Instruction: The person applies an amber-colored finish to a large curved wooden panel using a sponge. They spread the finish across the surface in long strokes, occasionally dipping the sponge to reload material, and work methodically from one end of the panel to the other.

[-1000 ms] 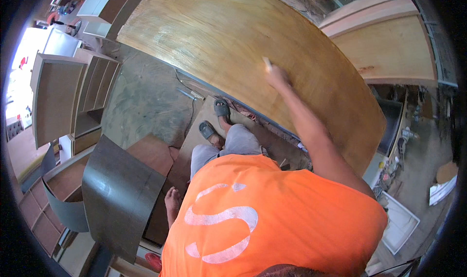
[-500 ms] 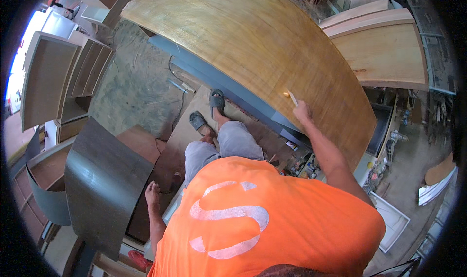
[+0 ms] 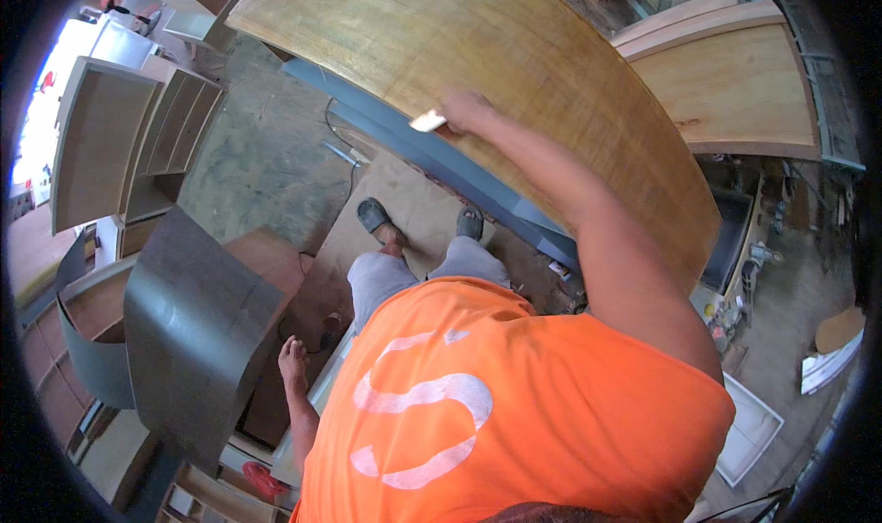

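Note:
My right hand (image 3: 467,112) is closed on a small, flat, pale scraper (image 3: 428,121). The scraper's blade is at the near edge of a large yellow-brown wooden panel (image 3: 551,91). The panel's surface looks glossy in places, and my forearm reaches across it. At my left side my left hand (image 3: 293,362) hangs low with loosely bent fingers and nothing visible in it. Beside that hand stands a dark, curved sheet (image 3: 188,312).
Blue-grey boards (image 3: 404,142) lie under the panel, above the floor where my sandals (image 3: 372,214) stand. Pale cabinets (image 3: 106,146) are at the left. Another wooden panel (image 3: 735,82) is at the far right, and a white tray (image 3: 749,431) lies lower right.
My right hand has swept left with the scraper, from the panel's right part to its near edge. One foot has shifted right. My left hand is nearly unmoved.

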`<control>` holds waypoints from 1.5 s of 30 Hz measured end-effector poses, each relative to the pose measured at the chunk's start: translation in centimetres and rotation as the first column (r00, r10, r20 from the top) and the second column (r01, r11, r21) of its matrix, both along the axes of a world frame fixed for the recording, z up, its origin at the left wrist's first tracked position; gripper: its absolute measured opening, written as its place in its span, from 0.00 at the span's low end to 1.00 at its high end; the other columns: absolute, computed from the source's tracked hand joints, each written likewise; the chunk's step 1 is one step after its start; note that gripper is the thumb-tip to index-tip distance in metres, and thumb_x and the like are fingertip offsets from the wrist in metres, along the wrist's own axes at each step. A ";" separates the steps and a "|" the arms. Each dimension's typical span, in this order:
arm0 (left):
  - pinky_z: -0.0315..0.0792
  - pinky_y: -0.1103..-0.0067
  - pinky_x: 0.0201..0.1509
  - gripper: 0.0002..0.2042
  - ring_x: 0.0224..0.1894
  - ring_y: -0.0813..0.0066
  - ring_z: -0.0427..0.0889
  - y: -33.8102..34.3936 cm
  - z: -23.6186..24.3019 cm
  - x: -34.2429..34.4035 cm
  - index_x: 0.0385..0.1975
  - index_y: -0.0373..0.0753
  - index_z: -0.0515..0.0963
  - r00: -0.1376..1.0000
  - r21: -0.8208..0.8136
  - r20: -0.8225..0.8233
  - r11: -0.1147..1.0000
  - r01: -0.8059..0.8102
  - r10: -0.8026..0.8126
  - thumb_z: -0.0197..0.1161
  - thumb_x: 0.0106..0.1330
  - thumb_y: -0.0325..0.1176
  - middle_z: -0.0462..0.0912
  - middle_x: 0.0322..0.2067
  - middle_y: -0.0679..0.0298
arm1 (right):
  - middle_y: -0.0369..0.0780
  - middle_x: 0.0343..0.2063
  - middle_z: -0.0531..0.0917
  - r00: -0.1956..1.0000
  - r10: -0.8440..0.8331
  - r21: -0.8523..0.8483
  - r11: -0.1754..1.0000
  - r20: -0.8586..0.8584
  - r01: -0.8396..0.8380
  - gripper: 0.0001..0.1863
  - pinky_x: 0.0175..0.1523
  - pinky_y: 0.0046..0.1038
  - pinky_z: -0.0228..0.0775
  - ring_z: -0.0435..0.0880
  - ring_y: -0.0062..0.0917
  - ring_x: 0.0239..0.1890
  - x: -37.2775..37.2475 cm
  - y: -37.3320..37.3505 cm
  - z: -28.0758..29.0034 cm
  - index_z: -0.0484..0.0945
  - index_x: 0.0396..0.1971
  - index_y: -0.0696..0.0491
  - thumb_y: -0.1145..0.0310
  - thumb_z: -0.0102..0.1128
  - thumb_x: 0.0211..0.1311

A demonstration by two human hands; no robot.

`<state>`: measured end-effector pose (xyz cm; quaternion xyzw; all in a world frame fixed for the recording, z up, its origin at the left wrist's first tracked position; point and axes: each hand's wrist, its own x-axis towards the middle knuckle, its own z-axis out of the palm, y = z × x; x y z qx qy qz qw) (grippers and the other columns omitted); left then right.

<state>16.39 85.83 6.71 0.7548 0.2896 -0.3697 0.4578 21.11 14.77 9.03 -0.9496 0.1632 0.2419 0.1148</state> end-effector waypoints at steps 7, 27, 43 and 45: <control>0.70 0.83 0.32 0.07 0.30 0.81 0.76 -4.8 -2.1 -7.7 0.37 0.38 0.80 0.997 -0.150 -0.017 0.986 0.078 -0.082 0.62 0.65 0.33 0.80 0.30 0.69 | 0.46 0.35 0.86 0.999 -0.049 -0.013 0.999 -0.012 0.048 0.15 0.47 0.43 0.77 0.86 0.41 0.38 -22.4 1.1 -1.7 0.85 0.37 0.53 0.67 0.65 0.46; 0.74 0.81 0.37 0.10 0.31 0.79 0.78 -14.2 0.9 -6.1 0.45 0.34 0.79 0.827 -0.024 0.049 0.827 0.562 -0.561 0.59 0.69 0.32 0.81 0.31 0.67 | 0.54 0.34 0.84 0.187 -0.811 0.167 0.329 0.555 0.930 0.12 0.41 0.44 0.76 0.84 0.50 0.38 -47.4 -23.9 3.1 0.83 0.33 0.62 0.71 0.53 0.55; 0.74 0.81 0.36 0.12 0.32 0.80 0.78 -9.2 -1.9 -7.2 0.47 0.34 0.78 0.816 -0.054 -0.006 0.815 0.578 -0.579 0.59 0.69 0.32 0.81 0.31 0.67 | 0.53 0.41 0.84 -0.078 -0.934 -0.029 -0.094 0.349 0.995 0.19 0.48 0.45 0.75 0.84 0.46 0.45 -62.9 -26.8 -4.1 0.82 0.41 0.58 0.59 0.59 0.55; 0.74 0.81 0.36 0.12 0.32 0.80 0.78 -7.5 -0.6 -5.9 0.47 0.34 0.78 0.861 -0.062 -0.005 0.859 0.508 -0.509 0.59 0.70 0.33 0.81 0.31 0.67 | 0.53 0.40 0.84 -0.040 -0.962 -0.092 -0.067 0.271 0.993 0.19 0.47 0.44 0.75 0.84 0.46 0.44 -57.3 -27.1 -3.6 0.83 0.39 0.58 0.59 0.57 0.56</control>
